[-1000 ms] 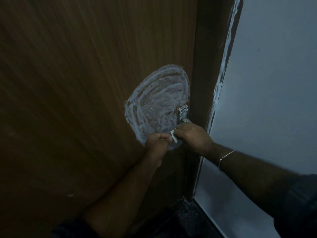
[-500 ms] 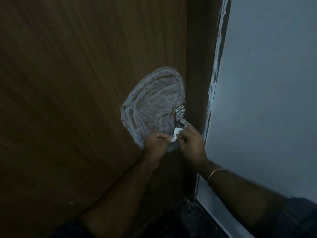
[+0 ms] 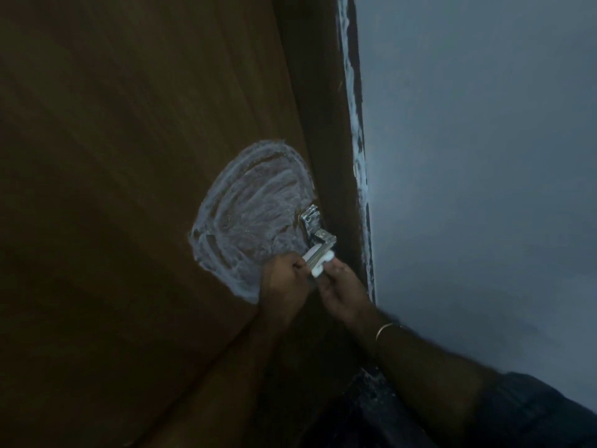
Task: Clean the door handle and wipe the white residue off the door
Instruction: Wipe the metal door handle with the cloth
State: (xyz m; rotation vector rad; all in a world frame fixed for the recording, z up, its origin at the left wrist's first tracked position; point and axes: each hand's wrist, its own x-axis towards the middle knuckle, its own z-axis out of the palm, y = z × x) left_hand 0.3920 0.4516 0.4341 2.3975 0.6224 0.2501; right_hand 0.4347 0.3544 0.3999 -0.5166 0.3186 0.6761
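A brown wooden door (image 3: 113, 189) carries a round smear of white residue (image 3: 248, 215) beside its silver metal handle (image 3: 315, 231). A small white cloth (image 3: 318, 268) is wrapped under the handle's lever. My left hand (image 3: 284, 282) pinches one end of the cloth at the lever's left side. My right hand (image 3: 342, 289) pinches the other end just below the handle. Both hands sit close together, and the lower edge of the residue is hidden behind my left hand.
The dark door frame (image 3: 323, 124) runs beside the handle, with a rough white paint line (image 3: 355, 140) along its edge. A grey wall (image 3: 484, 189) fills the right. A dark floor (image 3: 371, 399) lies below. A thin bangle (image 3: 382, 329) circles my right wrist.
My right hand has dropped from on top of the handle to below it, uncovering the lever. The cloth now shows between both hands under the lever. The view has shifted slightly.
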